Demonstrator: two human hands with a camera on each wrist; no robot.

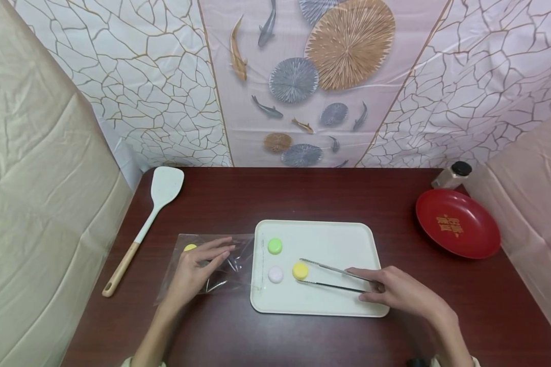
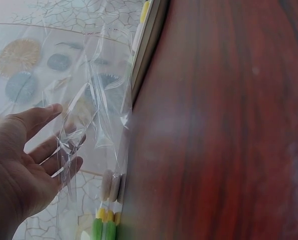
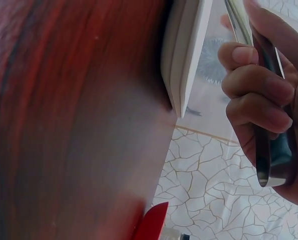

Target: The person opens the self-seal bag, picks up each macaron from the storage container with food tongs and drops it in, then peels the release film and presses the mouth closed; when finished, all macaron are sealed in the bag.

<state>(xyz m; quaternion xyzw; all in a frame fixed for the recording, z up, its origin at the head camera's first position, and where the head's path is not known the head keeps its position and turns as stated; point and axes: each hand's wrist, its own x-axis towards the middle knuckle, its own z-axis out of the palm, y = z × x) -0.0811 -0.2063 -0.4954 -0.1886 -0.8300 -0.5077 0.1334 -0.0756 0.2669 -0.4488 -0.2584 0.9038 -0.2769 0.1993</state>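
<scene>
My right hand (image 1: 397,290) grips metal tongs (image 1: 332,287); their spread tips stand either side of a yellow macaron (image 1: 300,270) on a white tray (image 1: 330,239). Beside it lie a green macaron (image 1: 274,246) and a pale lilac one (image 1: 275,274). In the right wrist view, curled fingers (image 3: 256,95) wrap the tongs near their bend. My left hand (image 1: 197,267) lies over a clear plastic bag (image 1: 241,280), fingers loosely extended. The bag overlaps the tray's left edge. Macarons (image 2: 108,187) in brown, yellow and green show in the bag in the left wrist view.
At the left lies a white spatula (image 1: 167,186) with a wooden handle. A red plate (image 1: 477,224) sits at the right, with a black-capped jar (image 1: 452,176) behind it. Patterned cloth walls (image 1: 165,102) border the dark wooden table (image 1: 239,199).
</scene>
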